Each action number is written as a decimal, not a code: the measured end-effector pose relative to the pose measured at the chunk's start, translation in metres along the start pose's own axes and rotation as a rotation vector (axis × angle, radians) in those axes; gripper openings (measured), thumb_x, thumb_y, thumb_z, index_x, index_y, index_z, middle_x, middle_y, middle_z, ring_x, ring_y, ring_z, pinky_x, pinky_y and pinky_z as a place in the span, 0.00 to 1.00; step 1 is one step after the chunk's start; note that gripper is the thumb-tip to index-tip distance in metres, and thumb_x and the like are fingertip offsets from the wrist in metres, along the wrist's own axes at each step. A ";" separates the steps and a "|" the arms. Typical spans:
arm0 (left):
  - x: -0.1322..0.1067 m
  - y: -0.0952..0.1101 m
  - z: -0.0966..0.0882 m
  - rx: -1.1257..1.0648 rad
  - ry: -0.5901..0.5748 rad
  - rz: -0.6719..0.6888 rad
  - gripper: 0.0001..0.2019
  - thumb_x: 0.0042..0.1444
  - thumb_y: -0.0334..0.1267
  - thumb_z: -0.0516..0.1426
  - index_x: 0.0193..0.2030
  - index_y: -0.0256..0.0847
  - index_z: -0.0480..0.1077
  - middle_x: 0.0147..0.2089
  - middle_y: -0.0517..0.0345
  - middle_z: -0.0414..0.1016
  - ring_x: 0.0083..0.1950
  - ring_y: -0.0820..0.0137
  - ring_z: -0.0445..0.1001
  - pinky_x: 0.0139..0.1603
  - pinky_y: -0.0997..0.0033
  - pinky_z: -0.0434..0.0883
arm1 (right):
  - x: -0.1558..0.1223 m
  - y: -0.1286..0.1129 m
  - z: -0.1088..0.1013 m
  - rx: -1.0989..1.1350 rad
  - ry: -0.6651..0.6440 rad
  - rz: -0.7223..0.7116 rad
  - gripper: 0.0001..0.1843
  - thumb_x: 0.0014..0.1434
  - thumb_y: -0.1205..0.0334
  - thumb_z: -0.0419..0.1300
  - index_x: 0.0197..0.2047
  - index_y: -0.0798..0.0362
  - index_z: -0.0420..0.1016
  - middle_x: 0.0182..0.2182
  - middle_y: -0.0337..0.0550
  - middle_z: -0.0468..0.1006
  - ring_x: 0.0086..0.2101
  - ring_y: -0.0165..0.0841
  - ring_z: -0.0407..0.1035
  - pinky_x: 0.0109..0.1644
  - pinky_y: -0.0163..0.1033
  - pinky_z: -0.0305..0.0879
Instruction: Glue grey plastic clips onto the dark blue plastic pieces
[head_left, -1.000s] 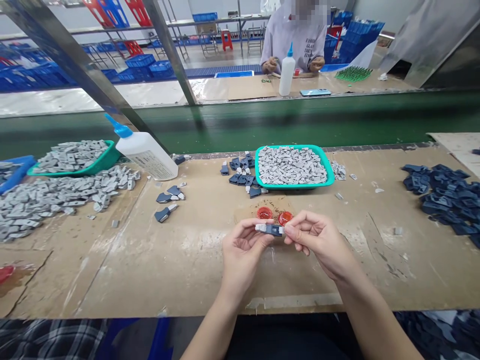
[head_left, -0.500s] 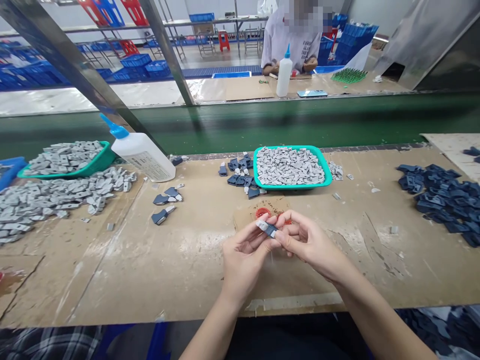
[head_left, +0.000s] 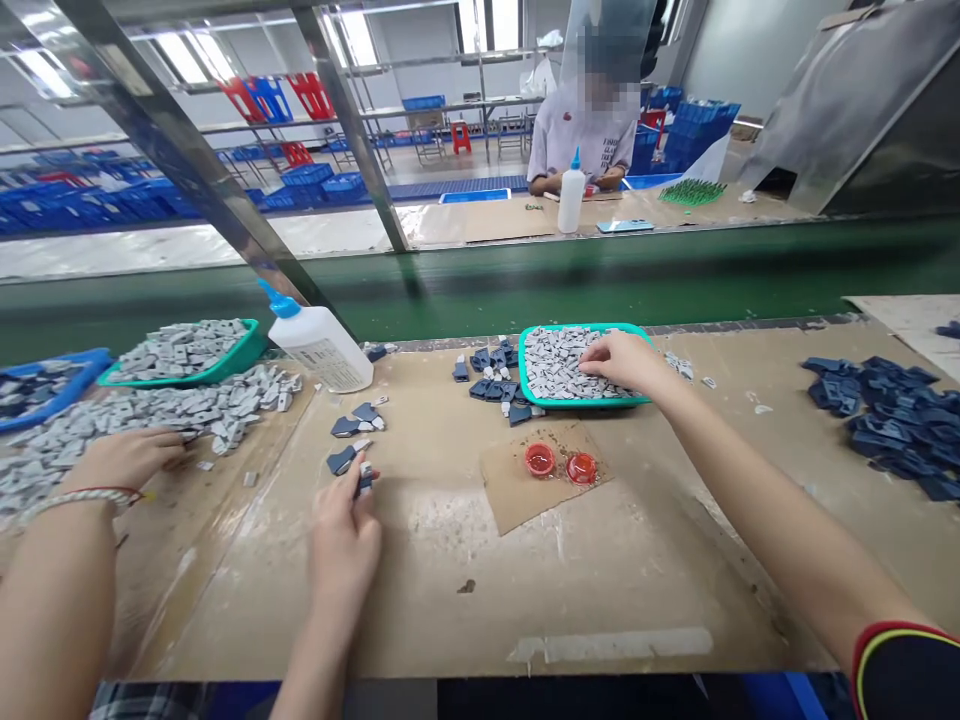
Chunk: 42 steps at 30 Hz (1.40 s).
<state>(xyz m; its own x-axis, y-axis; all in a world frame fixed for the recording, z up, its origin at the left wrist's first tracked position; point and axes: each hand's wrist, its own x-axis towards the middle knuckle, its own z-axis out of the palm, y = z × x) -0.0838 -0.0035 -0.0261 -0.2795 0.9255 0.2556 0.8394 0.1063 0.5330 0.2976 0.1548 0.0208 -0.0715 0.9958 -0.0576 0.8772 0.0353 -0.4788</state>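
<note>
My left hand [head_left: 346, 535] is closed on a dark blue plastic piece with a light grey end [head_left: 364, 478]. It holds the piece low over the table, close beside several similar joined pieces [head_left: 343, 458]. My right hand [head_left: 621, 360] reaches into a green tray [head_left: 526, 395] heaped with small light grey plastic pieces [head_left: 553, 362]. Its fingertips are pinched together among them; whatever they grip is hidden. Nearer to me, two small red cups [head_left: 539, 460] of liquid stand on a cardboard scrap [head_left: 504, 505].
Another person's hand [head_left: 139, 462] works in a grey pile [head_left: 169, 410] at left. A white bottle with a blue nozzle [head_left: 330, 350] leans nearby. Dark blue pieces [head_left: 892, 415] are heaped at right. Beyond the green strip [head_left: 465, 290] sits a co-worker [head_left: 581, 140].
My hands have parted: the left has carried the joined piece left to the others, the right has gone forward into the green tray. Another person's arm has entered at left; the view has tilted up.
</note>
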 end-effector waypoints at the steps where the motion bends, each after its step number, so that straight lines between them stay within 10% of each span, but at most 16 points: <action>1: 0.005 -0.009 -0.005 0.095 -0.025 0.011 0.25 0.57 0.31 0.48 0.62 0.39 0.65 0.51 0.46 0.76 0.55 0.53 0.68 0.55 0.52 0.65 | 0.004 -0.001 0.002 -0.012 0.002 0.000 0.03 0.52 0.61 0.66 0.31 0.50 0.82 0.32 0.42 0.83 0.35 0.38 0.74 0.34 0.38 0.64; 9: 0.041 0.004 -0.007 0.230 0.027 0.161 0.20 0.60 0.31 0.47 0.56 0.42 0.71 0.61 0.45 0.70 0.64 0.46 0.58 0.57 0.39 0.57 | 0.015 -0.003 0.016 -0.095 0.056 0.072 0.04 0.52 0.63 0.67 0.27 0.53 0.80 0.30 0.50 0.81 0.36 0.45 0.73 0.38 0.42 0.63; 19: 0.111 0.097 0.077 -0.144 -0.362 0.494 0.18 0.47 0.37 0.64 0.47 0.44 0.76 0.47 0.49 0.77 0.53 0.54 0.73 0.56 0.56 0.67 | -0.051 -0.005 -0.007 0.200 0.224 -0.006 0.08 0.60 0.59 0.59 0.32 0.52 0.76 0.35 0.47 0.81 0.36 0.40 0.74 0.40 0.42 0.65; 23: 0.112 0.095 0.081 -0.286 -0.414 0.395 0.11 0.50 0.39 0.62 0.41 0.42 0.76 0.42 0.48 0.79 0.45 0.54 0.76 0.51 0.51 0.70 | -0.107 -0.004 -0.001 0.747 0.154 0.041 0.14 0.46 0.52 0.71 0.31 0.52 0.77 0.31 0.45 0.82 0.33 0.39 0.75 0.38 0.41 0.68; 27: 0.084 0.085 0.056 -0.503 -0.484 0.245 0.20 0.57 0.42 0.57 0.56 0.41 0.67 0.50 0.46 0.78 0.50 0.59 0.77 0.52 0.57 0.72 | -0.141 -0.003 0.023 0.979 0.116 0.165 0.17 0.43 0.50 0.73 0.28 0.54 0.78 0.28 0.46 0.81 0.30 0.36 0.73 0.33 0.38 0.67; 34: 0.024 0.099 0.015 -1.377 -0.667 -0.476 0.19 0.58 0.36 0.58 0.56 0.35 0.66 0.55 0.43 0.75 0.55 0.62 0.75 0.62 0.66 0.67 | -0.147 -0.002 0.057 1.068 0.079 0.280 0.19 0.45 0.48 0.71 0.33 0.56 0.81 0.28 0.49 0.82 0.29 0.34 0.72 0.35 0.38 0.69; 42: -0.001 0.108 0.022 -1.351 -0.513 -0.499 0.10 0.55 0.39 0.62 0.42 0.36 0.72 0.49 0.46 0.79 0.53 0.62 0.76 0.59 0.64 0.69 | -0.147 -0.008 0.059 1.005 0.096 0.311 0.22 0.40 0.45 0.73 0.29 0.57 0.79 0.24 0.48 0.80 0.24 0.34 0.70 0.28 0.37 0.66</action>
<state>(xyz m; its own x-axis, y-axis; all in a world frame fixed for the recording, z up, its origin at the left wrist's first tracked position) 0.0179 0.0148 0.0134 0.0288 0.9490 -0.3139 -0.4072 0.2979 0.8634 0.2734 0.0036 -0.0184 0.1655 0.9531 -0.2532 0.0513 -0.2647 -0.9630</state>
